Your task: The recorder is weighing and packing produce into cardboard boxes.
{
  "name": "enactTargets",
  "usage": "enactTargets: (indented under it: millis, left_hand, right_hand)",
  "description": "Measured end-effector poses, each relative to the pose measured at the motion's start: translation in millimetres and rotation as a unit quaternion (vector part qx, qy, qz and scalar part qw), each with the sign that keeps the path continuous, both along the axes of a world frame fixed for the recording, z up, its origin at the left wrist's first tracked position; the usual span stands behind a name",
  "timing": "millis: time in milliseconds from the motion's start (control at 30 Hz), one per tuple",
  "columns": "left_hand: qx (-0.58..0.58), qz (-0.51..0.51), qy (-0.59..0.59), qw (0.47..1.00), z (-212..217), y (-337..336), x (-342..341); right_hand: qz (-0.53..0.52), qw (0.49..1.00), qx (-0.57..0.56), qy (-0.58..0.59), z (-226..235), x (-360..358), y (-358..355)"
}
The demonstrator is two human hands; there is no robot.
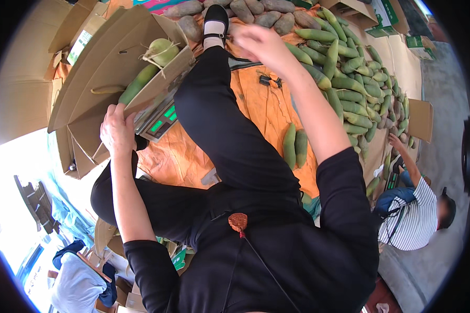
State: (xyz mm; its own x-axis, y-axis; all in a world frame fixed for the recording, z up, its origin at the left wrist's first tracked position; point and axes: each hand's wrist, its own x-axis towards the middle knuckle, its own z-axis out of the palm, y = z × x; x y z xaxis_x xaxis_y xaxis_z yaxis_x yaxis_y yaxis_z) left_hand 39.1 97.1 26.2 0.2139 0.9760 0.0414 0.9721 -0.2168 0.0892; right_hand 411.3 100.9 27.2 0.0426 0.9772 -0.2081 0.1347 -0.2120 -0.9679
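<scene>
a black top [308, 255], black trousers [214, 109], strapped shoe [215, 19] and reddish-brown pendant [238, 222] are worn.

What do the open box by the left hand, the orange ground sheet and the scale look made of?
Box: matte brown cardboard, judging by its creased flaps. Orange sheet: probably plastic tarp, given its wrinkles and slight sheen; fabric is possible. Scale: pale, metal-looking casing, possibly plastic, around green-lit displays.

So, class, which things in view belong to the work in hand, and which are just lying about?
Seemingly in the work:
- box, left hand at its edge
- radishes inside
- scale beside it
- radish pile, near the right hand

Apparently just lying about:
- small dark thing on the orange sheet
- carton beyond the pile
</scene>
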Motion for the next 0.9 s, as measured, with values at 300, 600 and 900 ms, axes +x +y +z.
enactTargets:
  millis: [300,600,900]
  left_hand:
    - [-0.008,0.015,-0.015,1.000,1,0,6]
    - [-0.005,0.035,-0.010,0.999,9,-8,-5]
    - [-0.034,0.017,-0.028,0.999,6,0,3]
  right_hand:
    - [-0.028,0.838,-0.313,-0.447,-298,147,-259]
    - [-0.192,0.796,-0.363,-0.444,-284,71,-282]
    - [-0.158,0.807,-0.402,-0.403,-327,80,-300]
